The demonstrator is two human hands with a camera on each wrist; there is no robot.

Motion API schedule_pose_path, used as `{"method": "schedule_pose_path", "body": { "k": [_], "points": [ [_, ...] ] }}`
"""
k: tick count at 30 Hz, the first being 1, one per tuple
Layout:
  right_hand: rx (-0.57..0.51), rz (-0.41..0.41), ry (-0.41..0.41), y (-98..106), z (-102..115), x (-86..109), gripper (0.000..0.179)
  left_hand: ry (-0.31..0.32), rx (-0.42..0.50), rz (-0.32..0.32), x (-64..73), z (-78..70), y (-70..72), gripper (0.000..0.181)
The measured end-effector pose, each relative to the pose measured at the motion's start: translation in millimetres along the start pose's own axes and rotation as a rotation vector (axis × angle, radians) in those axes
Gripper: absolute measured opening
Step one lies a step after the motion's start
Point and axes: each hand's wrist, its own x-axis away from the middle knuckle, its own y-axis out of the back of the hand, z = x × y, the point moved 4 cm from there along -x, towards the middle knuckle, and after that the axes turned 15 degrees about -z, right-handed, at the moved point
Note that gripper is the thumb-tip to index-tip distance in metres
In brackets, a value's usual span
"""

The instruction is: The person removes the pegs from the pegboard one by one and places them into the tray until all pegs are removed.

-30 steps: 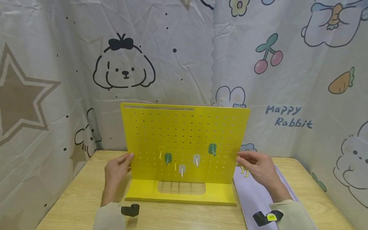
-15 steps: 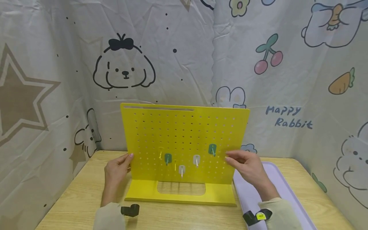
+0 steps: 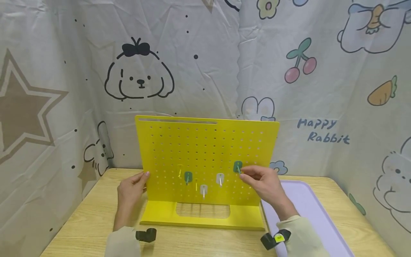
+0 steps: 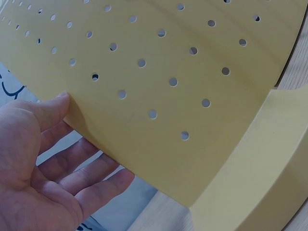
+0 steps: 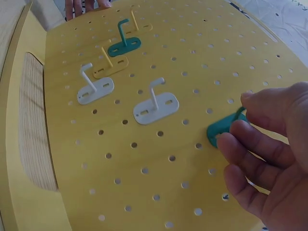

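Note:
A yellow pegboard (image 3: 205, 139) stands upright on its base. My left hand (image 3: 130, 191) grips its left edge, thumb on the front face and fingers behind the edge. My right hand (image 3: 266, 184) is at the green hook (image 3: 237, 166) on the right side of the board. In the right wrist view, thumb and index finger pinch the hook's peg, partly covering its plate (image 5: 216, 132). Another green hook (image 5: 124, 46), two white hooks, one nearer (image 5: 156, 108) and one farther (image 5: 95, 90), and two yellow hooks sit to the left on the board.
A lilac tray (image 3: 303, 200) lies on the wooden table (image 3: 93, 214), right of the board and partly under my right forearm. The board's base has a cut-out opening. A printed curtain (image 3: 205, 89) hangs behind and on both sides.
My right hand has moved left from beside the board's right edge to the green hook. Yellow hooks seen near that hand earlier are out of sight. My left hand stays in place.

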Motion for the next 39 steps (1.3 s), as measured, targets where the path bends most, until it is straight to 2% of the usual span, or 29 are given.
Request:
{"method": "schedule_pose_path", "body": {
  "k": [8, 28, 39],
  "points": [
    [0.067, -0.017, -0.054, -4.8, 0.7, 0.6, 0.015, -0.001, -0.002, 0.009, 0.9, -0.1, -1.2, 0.063],
    [0.087, -0.083, 0.053, -5.9, 6.3, -0.3, 0.01, 0.002, 0.014, 0.002, -0.1, 0.8, -0.3, 0.061],
    [0.086, -0.093, 0.049, -4.5, 7.2, 0.8, 0.009, 0.009, 0.011, -0.001, 0.3, 0.4, 0.2, 0.063]
  ]
}}
